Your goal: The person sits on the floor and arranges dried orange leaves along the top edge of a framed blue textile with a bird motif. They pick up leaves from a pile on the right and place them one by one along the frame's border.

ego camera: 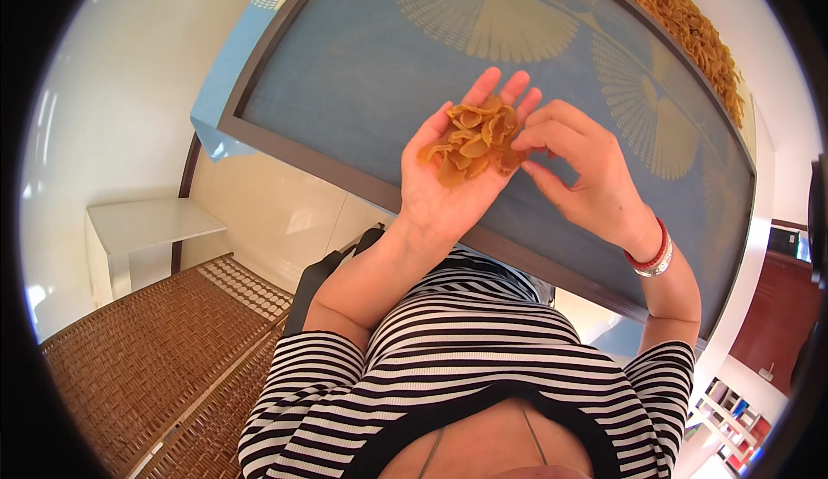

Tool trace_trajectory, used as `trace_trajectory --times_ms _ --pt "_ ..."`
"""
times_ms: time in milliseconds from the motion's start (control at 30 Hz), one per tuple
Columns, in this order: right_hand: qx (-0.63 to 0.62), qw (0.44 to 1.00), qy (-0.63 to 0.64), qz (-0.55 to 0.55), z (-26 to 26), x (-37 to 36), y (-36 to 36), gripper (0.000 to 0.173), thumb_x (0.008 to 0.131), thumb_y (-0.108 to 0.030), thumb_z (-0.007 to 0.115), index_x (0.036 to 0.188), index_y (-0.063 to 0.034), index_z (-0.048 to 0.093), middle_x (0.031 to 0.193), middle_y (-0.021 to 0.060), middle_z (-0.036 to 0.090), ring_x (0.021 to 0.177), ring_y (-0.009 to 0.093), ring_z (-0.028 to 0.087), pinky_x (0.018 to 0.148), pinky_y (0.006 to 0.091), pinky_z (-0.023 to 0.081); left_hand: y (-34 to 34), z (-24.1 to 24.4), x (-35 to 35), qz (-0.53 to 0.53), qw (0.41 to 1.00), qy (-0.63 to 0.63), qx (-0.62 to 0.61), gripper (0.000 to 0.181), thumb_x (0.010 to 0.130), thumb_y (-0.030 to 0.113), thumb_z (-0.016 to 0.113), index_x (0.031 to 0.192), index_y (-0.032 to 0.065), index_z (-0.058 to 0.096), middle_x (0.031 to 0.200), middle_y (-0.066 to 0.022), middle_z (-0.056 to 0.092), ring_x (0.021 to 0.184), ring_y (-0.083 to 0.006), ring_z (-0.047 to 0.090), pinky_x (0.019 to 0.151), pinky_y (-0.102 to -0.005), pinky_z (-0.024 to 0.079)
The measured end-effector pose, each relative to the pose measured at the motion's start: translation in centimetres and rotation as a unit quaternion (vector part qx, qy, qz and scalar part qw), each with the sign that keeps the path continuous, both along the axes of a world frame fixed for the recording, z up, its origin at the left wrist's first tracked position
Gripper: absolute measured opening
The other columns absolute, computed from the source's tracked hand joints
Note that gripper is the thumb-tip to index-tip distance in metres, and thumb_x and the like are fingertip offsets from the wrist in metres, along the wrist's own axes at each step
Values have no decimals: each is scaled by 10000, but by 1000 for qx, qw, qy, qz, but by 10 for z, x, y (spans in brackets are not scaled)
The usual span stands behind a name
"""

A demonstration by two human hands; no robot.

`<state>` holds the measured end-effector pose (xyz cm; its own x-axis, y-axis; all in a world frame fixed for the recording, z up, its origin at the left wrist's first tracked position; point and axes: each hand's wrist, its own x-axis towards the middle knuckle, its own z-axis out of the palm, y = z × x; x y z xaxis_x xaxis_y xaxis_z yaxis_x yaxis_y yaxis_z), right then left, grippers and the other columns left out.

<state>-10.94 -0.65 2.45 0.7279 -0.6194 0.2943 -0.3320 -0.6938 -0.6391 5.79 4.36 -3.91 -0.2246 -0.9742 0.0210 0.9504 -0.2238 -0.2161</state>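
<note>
My left hand (446,188) is palm up, its fingers stretched out and slightly spread. A loose heap of thin amber dried slices (475,139) rests on its palm and lower fingers. From the right, my right hand (582,168) reaches to the edge of that heap. Its thumb and index fingertips are close together beside the outermost slices; whether a slice is pinched between them is hard to see. Both hands are above a brown-framed mesh screen (349,91), through which a pale fan-shaped leaf pattern shows.
A long pile of similar amber slices (686,26) lies beyond the screen's far right edge. Blue patterned cloth (217,100) hangs past the left corner. To the left are a small white ledge (155,220) and a brown woven seat (162,330). A dark red surface (776,317) stands at right.
</note>
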Motion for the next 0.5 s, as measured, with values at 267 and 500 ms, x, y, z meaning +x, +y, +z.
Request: trace_trajectory --times_ms 267,500 --pt "-21 999 15 -21 -8 0 1 314 699 20 767 963 -54 612 965 93 624 852 284 642 727 377 531 0 3 -2 9 1000 5 18 502 1038 221 279 1508 62 352 1585 -158 310 1476 -341 264 1176 -476 274" --pt "74 997 0 -21 -1 3 3 248 756 76 714 945 -22 587 911 78 609 776 211 623 665 315 519 1 2 -2 11 1000 3 17 505 1037 225 270 1506 60 352 1583 -161 310 1477 -342 259 1183 -503 250"
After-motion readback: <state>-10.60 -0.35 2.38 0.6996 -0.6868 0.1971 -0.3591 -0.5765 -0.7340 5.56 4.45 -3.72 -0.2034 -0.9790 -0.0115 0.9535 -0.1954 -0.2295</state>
